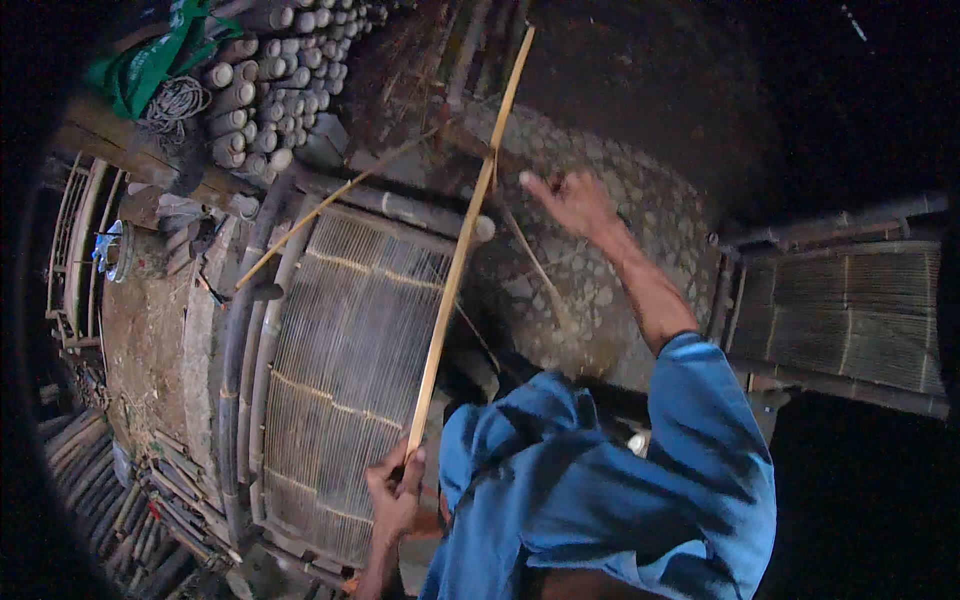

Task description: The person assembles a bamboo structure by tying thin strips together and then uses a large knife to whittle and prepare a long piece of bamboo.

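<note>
A long, pale bamboo strip slants upward from my left hand, which is closed around its lower end. Near its upper part a short piece splits away from its edge. My right hand is raised to the right of the strip's upper half, apart from it. Its thumb stands out and its fingers are loosely bent, with nothing visible between them. The hand is slightly blurred. To the left of the strip lies a bamboo bench with a slatted top, partly crossed by the strip.
Stacked bamboo poles show their cut ends at the upper left, near a green bag and a coil of cord. A thin stick leans across the bench corner. Another slatted bench stands right. Split bamboo lies lower left.
</note>
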Demonstrator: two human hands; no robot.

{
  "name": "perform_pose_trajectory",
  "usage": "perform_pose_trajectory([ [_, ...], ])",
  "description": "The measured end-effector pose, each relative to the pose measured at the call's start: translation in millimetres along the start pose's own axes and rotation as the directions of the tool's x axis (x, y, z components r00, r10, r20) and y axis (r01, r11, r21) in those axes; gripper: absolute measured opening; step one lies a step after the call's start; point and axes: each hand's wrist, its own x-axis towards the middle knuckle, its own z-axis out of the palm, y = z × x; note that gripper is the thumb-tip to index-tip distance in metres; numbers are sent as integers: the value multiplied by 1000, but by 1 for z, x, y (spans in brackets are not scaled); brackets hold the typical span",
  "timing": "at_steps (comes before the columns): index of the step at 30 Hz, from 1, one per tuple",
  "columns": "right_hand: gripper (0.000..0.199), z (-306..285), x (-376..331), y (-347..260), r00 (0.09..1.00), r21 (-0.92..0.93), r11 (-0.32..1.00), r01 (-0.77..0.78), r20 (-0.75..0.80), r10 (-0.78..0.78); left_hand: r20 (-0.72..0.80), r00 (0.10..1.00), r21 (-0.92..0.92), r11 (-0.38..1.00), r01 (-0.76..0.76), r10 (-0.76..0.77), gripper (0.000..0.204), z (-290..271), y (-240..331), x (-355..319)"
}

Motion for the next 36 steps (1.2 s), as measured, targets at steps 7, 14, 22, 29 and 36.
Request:
perform_pose_trajectory([
  [7,88,10,12,13,998,-59,998,34,-44,-36,-27,994,-46,994,101,-102,27,-51,-50,-42],
  [14,122,-29,96,84,952,37,955,-296,-67,298,-40,951,-6,952,306,-306,22,-98,-93,-113],
  [22,93,54,23,59,993,118,986,-117,-14,120,111,969,99,973,209,-220,26,-42,-99,-6],
  [29,58,79,-95,-51,892,188,975,119,411,-188,180,983,-211,975,75,-36,38,67,-13,114],
  [36,60,81,-141,-49,878,267,875,403,155,-452,278,960,-390,910,138,-26,20,73,39,123],
])
